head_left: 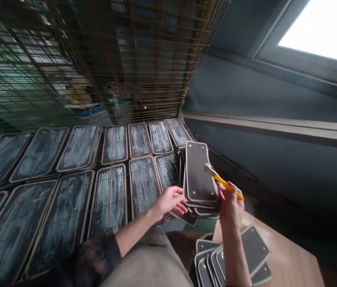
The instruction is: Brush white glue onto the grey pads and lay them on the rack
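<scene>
A stack of dark rectangular panels [196, 167] with pale rims stands before me; its top panel has bright dots near the corners and a line down the middle. My left hand [171, 201] is at the stack's lower left edge, fingers apart and slightly curled, fingertips at the panels' rims. On the right, my right hand [232, 201] is closed around the yellow handle of a paintbrush [226, 184]. The brush's bristles lie over the right part of the top panel; whether they touch it I cannot tell. My right fingers are close beside the stack's right edge.
Rows of panels with streaky whitish coating [111, 143] lie on a wire rack to the left. A wire mesh [156, 48] rises behind them. More dark panels [255, 247] are piled on a wooden board [290, 255] at lower right. A wall ledge [276, 123] runs along the right.
</scene>
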A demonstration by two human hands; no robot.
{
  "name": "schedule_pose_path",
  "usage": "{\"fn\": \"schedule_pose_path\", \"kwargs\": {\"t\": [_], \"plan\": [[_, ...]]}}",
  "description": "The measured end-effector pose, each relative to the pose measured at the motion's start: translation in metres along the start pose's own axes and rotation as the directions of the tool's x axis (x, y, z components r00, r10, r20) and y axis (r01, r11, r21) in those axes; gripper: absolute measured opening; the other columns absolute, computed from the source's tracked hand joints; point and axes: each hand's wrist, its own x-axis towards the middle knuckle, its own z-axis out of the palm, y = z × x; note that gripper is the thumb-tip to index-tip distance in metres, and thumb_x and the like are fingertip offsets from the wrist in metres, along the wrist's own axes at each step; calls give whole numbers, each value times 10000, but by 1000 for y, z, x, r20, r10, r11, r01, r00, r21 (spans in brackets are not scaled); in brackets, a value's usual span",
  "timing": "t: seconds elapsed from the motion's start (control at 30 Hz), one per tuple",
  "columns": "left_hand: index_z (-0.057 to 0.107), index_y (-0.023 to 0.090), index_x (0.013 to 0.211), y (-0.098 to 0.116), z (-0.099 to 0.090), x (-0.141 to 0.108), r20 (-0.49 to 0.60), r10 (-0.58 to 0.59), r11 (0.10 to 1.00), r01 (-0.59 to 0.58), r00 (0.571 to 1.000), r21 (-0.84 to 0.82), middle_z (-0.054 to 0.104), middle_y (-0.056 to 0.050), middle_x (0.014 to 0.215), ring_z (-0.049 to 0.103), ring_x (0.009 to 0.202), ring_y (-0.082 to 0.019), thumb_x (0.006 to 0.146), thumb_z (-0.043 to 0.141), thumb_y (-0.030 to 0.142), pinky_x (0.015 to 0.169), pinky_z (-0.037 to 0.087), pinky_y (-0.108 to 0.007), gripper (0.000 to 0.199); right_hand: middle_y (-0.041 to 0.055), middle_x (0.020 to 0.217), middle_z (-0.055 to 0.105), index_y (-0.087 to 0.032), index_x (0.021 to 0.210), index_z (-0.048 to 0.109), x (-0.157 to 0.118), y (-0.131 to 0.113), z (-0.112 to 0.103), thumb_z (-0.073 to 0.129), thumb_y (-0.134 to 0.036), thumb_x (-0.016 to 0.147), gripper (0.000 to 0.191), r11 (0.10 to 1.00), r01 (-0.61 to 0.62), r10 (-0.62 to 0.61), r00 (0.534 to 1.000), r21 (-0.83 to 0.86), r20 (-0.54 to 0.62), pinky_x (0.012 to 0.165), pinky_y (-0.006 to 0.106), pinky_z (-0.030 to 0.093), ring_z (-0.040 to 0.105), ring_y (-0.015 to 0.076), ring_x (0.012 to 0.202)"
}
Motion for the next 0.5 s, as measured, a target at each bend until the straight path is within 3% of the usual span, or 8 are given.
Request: {"fn": "schedule_pose_path", "kwargs": {"t": [0.1,0.27,0.4,0.5], "plan": [[447,129,1034,1,10,14,-67,-35,995,40,997,89,629,-47,748,646,488,-144,831,598,335,431,494,-217,327,-10,725,679,-191,1074,576,-2,10,-1,570,-470,872,345,999,-45,45,999,7,-8,965,471,426,675,201,862],[450,152,904,-3,17,28,-144,22,968,15,989,251,611,-5,645,555,350,-109,825,605,386,315,406,-179,292,-12,788,672,-206,1034,595,-15,10,3,531,-423,899,264,1000,27,-27,1000,-4,-2,976,459,423,669,179,824],[455,157,810,-11,20,37,-180,61,963,-11,982,269,576,18,587,551,349,-102,809,626,413,307,408,-164,308,-12,794,685,-214,1061,584,-27,8,4,513,-377,917,228,998,19,-18,999,55,-29,994,461,417,678,189,868],[459,160,808,-13,20,39,-200,54,981,-15,978,193,563,33,575,558,353,-100,769,670,440,314,415,-160,353,5,791,692,-205,1087,576,-33,9,2,497,-365,925,241,997,17,-14,999,71,-45,979,498,433,681,219,898]]}}
